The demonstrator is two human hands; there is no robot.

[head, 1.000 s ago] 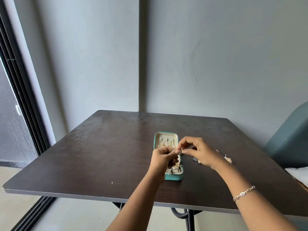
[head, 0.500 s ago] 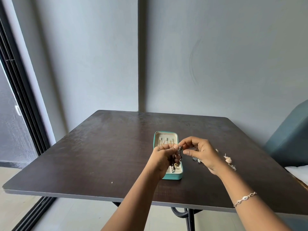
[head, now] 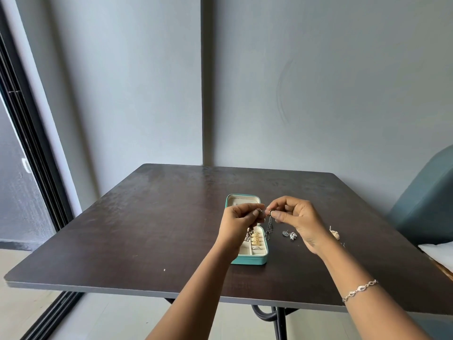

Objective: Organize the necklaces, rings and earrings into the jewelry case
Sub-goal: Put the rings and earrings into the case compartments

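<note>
The right hand [head: 299,223] is pinching the top of a dark dangling earring [head: 269,227] between thumb and forefinger, its other fingers curling loosely. The piece is hanging down over the right edge of the jewelry case [head: 248,260]. The left hand [head: 239,224] is pinching a small studded piece [head: 259,211] at its fingertips, just beside the right hand's; it is too small to tell what kind it is.

Both hands are hovering above the case, an open teal box with cream lining that is sitting near the middle of the table [head: 122,229]. Its lid [head: 242,199] is showing beyond the hands. Gold rings [head: 255,238] are sitting in the slots inside, and the left hand is hiding part of the interior. Silvery earrings [head: 289,234] are lying loose on the table just right of the case, under the right hand. A gold-coloured piece [head: 334,234] is peeking out beyond the right wrist, which is partly covering it. A silver bracelet [head: 360,289] is circling the right forearm.

The table is dark brown and square, its top showing dull smudges. Two grey walls [head: 318,94] are meeting in a corner behind it. A black door frame [head: 31,148] is running down the left side over a pale floor [head: 29,315]. A teal seat [head: 426,204] is standing at the right with a white cloth [head: 438,252] lying on it.
</note>
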